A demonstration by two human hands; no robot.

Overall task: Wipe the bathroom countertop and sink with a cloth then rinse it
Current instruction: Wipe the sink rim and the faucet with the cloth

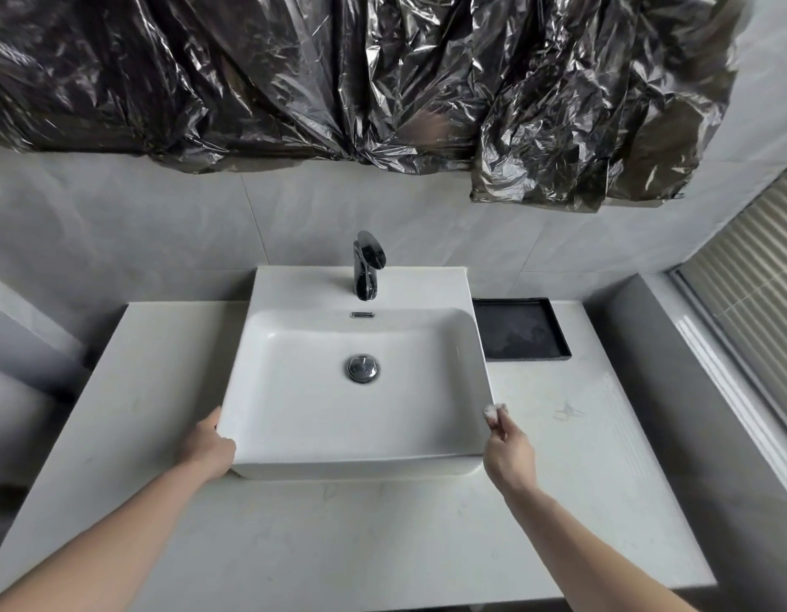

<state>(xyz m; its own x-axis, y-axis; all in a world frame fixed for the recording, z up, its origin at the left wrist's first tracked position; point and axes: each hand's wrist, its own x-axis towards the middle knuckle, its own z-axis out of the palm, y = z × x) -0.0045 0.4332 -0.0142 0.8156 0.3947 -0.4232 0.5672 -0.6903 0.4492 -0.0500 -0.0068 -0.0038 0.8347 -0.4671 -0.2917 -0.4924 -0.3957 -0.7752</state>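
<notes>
A small white wad, taken to be the cloth [495,413], is pinched between the fingertips of the right hand [511,452], low and right of the frame's centre, just beside the right front corner of the sink [294,417] and above the countertop [572,439]. It is bunched so tightly that its weave cannot be made out; it could equally be a tissue. The left hand [206,450], lower left of centre, is laid against the sink's left front corner, the thumb on the rim; whether its fingers are curled round the wall cannot be told, since they are hidden behind it.

The step in hand is judged to be the wiping of the sink's rim or the counter beside it, with the basin steadied. Rinsing appears still to come, as no water is seen at the faucet [367,267]. The next move would call for the wad to be opened out for broader contact.

The sink is a glossy white rectangular vessel with rounded inner corners and a chrome drain plug [362,367]. The countertop is pale, faintly veined stone. A matte black tray [519,331] lies at centre right. Crinkled dark plastic sheeting [338,72] fills the top of the frame.
</notes>
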